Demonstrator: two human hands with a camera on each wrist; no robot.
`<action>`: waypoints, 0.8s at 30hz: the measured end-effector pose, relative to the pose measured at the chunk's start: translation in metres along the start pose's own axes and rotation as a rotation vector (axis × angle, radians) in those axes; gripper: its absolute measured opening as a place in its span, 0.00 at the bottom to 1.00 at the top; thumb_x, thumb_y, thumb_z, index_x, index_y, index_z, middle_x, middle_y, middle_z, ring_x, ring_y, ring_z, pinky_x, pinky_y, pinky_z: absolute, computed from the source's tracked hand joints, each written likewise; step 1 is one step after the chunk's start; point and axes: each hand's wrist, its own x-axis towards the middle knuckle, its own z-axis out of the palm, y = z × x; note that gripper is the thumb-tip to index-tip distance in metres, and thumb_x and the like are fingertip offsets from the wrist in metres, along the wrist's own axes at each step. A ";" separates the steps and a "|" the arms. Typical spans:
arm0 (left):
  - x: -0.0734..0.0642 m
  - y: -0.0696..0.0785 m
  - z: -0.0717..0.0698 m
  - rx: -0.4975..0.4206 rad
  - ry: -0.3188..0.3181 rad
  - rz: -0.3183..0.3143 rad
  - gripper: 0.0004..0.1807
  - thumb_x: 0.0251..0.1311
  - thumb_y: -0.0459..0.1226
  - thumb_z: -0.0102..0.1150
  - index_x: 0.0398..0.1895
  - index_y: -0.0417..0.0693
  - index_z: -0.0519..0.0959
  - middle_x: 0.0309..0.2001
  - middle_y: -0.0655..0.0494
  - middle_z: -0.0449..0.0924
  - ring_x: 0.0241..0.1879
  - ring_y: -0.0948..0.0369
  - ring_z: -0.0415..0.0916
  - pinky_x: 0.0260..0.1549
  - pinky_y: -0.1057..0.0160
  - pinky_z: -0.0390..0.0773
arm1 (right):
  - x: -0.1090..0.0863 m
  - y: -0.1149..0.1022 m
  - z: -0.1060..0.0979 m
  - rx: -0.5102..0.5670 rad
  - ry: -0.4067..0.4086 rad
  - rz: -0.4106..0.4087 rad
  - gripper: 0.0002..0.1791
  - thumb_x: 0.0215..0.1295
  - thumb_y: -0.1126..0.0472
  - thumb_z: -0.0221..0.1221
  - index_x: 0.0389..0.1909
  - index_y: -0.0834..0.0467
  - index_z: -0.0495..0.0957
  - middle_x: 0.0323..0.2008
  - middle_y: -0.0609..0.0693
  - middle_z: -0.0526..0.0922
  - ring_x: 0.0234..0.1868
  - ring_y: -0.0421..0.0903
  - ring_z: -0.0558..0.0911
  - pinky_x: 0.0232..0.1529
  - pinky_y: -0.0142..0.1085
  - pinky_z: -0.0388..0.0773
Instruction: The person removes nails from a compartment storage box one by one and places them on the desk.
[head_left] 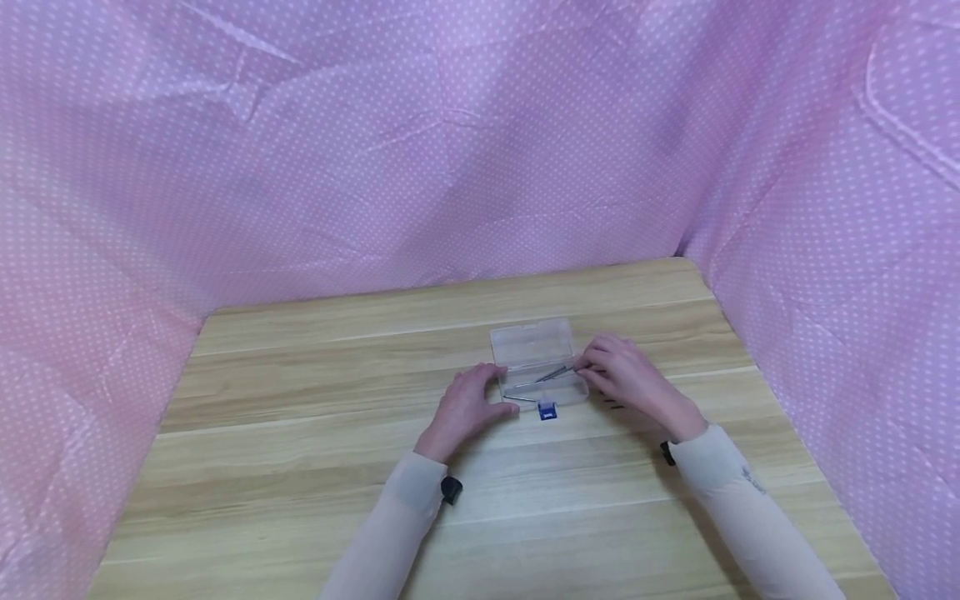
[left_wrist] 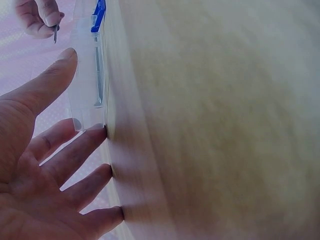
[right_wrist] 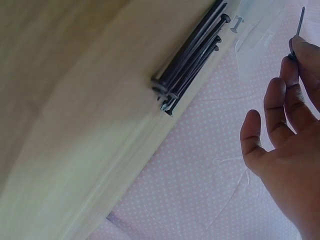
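Fingers [right_wrist: 291, 72] of the right hand [head_left: 621, 372] pinch a nail [right_wrist: 300, 22] right of centre frame; left hand [head_left: 467, 404], spread, touches the clear box [head_left: 531, 346]. Probably loading; next wants gentle lowering.

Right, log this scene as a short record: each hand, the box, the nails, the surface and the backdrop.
left hand: fingers spread, touching the left end of the box
right hand: pinches a single nail
box: clear plastic; lid open on the far side, blue latch at the near edge
nails inside: at least one; exact count unclear
loose nails: dark bunch, right of the box
surface: wood-grain table
backdrop: pink dotted fabric
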 end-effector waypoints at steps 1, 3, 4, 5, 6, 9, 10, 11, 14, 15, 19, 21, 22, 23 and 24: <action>0.000 0.000 0.000 -0.001 0.000 -0.001 0.37 0.55 0.50 0.77 0.66 0.47 0.77 0.67 0.45 0.76 0.69 0.46 0.69 0.75 0.45 0.59 | -0.001 0.000 -0.001 -0.003 0.002 -0.002 0.04 0.63 0.65 0.71 0.38 0.56 0.87 0.39 0.49 0.85 0.44 0.50 0.81 0.47 0.51 0.77; 0.000 0.000 0.000 0.000 -0.001 -0.004 0.37 0.55 0.50 0.77 0.66 0.47 0.77 0.67 0.45 0.76 0.70 0.47 0.69 0.75 0.45 0.58 | -0.003 0.000 -0.003 -0.007 0.005 -0.005 0.04 0.63 0.65 0.71 0.37 0.56 0.87 0.39 0.49 0.85 0.44 0.50 0.81 0.46 0.51 0.78; 0.000 0.000 0.000 0.001 -0.002 -0.006 0.37 0.55 0.50 0.77 0.67 0.47 0.77 0.68 0.45 0.76 0.70 0.47 0.69 0.75 0.46 0.58 | -0.005 -0.001 -0.004 -0.007 0.008 -0.006 0.04 0.63 0.65 0.71 0.37 0.56 0.87 0.39 0.49 0.84 0.44 0.50 0.81 0.46 0.51 0.78; 0.000 0.000 0.000 0.002 -0.002 -0.008 0.37 0.55 0.50 0.77 0.67 0.48 0.77 0.68 0.46 0.76 0.70 0.47 0.69 0.75 0.46 0.58 | -0.006 -0.001 -0.004 -0.006 0.009 -0.006 0.04 0.63 0.65 0.71 0.37 0.56 0.87 0.38 0.49 0.84 0.44 0.51 0.81 0.47 0.52 0.78; 0.000 0.000 0.001 0.004 -0.004 -0.012 0.37 0.56 0.50 0.77 0.67 0.48 0.77 0.68 0.46 0.76 0.70 0.47 0.69 0.75 0.46 0.58 | -0.007 -0.001 -0.005 -0.005 0.011 -0.007 0.04 0.63 0.65 0.70 0.37 0.56 0.87 0.38 0.49 0.84 0.44 0.51 0.81 0.47 0.52 0.78; 0.000 0.000 0.000 0.000 -0.007 -0.015 0.37 0.56 0.51 0.77 0.68 0.48 0.77 0.68 0.46 0.75 0.70 0.47 0.69 0.75 0.46 0.58 | -0.010 -0.001 -0.007 -0.002 0.013 -0.010 0.04 0.63 0.65 0.70 0.37 0.57 0.87 0.38 0.50 0.84 0.44 0.52 0.82 0.49 0.54 0.78; 0.000 0.000 0.000 -0.004 -0.007 -0.016 0.37 0.56 0.51 0.77 0.68 0.49 0.77 0.68 0.46 0.75 0.70 0.47 0.69 0.74 0.45 0.60 | -0.011 -0.001 -0.008 0.000 0.011 -0.011 0.04 0.62 0.65 0.71 0.37 0.57 0.87 0.38 0.50 0.84 0.44 0.52 0.82 0.51 0.54 0.78; 0.000 0.000 0.000 -0.008 -0.007 -0.016 0.38 0.55 0.51 0.77 0.68 0.49 0.77 0.68 0.46 0.75 0.70 0.47 0.69 0.74 0.45 0.60 | -0.012 -0.001 -0.008 0.000 0.011 -0.011 0.04 0.62 0.66 0.71 0.37 0.57 0.86 0.38 0.50 0.84 0.44 0.52 0.82 0.51 0.54 0.77; 0.000 0.000 -0.001 -0.015 -0.007 -0.019 0.38 0.55 0.50 0.77 0.68 0.48 0.77 0.68 0.47 0.76 0.69 0.46 0.69 0.72 0.44 0.63 | -0.014 0.000 -0.010 -0.004 0.012 -0.019 0.05 0.62 0.66 0.71 0.37 0.57 0.86 0.38 0.50 0.84 0.44 0.52 0.82 0.52 0.55 0.77; 0.000 0.001 -0.001 -0.016 -0.008 -0.020 0.38 0.55 0.50 0.78 0.68 0.48 0.76 0.68 0.47 0.76 0.69 0.46 0.69 0.72 0.44 0.63 | -0.015 0.000 -0.011 -0.008 0.012 -0.020 0.05 0.62 0.66 0.71 0.37 0.57 0.86 0.38 0.50 0.84 0.43 0.52 0.82 0.51 0.55 0.78; 0.000 0.000 -0.002 -0.017 -0.009 -0.021 0.38 0.55 0.49 0.78 0.68 0.48 0.77 0.68 0.47 0.76 0.69 0.46 0.69 0.71 0.44 0.64 | -0.019 0.001 -0.012 -0.021 0.014 -0.019 0.04 0.62 0.66 0.71 0.36 0.57 0.86 0.37 0.50 0.85 0.42 0.52 0.82 0.49 0.55 0.78; 0.001 0.000 -0.001 -0.017 -0.006 -0.013 0.37 0.55 0.49 0.78 0.67 0.48 0.77 0.67 0.46 0.76 0.69 0.45 0.69 0.72 0.43 0.63 | -0.021 0.001 -0.013 -0.029 0.019 -0.016 0.05 0.61 0.66 0.71 0.36 0.57 0.86 0.37 0.50 0.85 0.42 0.52 0.82 0.48 0.55 0.78; 0.001 -0.001 -0.001 -0.017 -0.004 -0.007 0.37 0.55 0.49 0.78 0.67 0.47 0.77 0.67 0.46 0.76 0.69 0.45 0.69 0.73 0.43 0.62 | -0.022 0.001 -0.013 -0.031 0.022 -0.016 0.05 0.60 0.66 0.71 0.36 0.57 0.86 0.37 0.50 0.85 0.42 0.52 0.82 0.48 0.55 0.78; 0.000 -0.001 -0.001 -0.016 -0.001 -0.002 0.37 0.55 0.49 0.78 0.67 0.47 0.77 0.67 0.46 0.77 0.69 0.45 0.69 0.73 0.43 0.60 | -0.023 0.001 -0.013 -0.035 0.026 -0.014 0.06 0.60 0.66 0.72 0.37 0.57 0.86 0.37 0.50 0.85 0.42 0.52 0.82 0.47 0.55 0.78; 0.001 -0.001 -0.001 -0.015 0.001 0.005 0.37 0.55 0.49 0.78 0.67 0.47 0.77 0.67 0.46 0.77 0.69 0.45 0.69 0.74 0.43 0.58 | -0.024 0.000 -0.014 -0.040 0.032 -0.016 0.06 0.59 0.67 0.72 0.37 0.56 0.86 0.37 0.50 0.85 0.42 0.52 0.82 0.47 0.54 0.78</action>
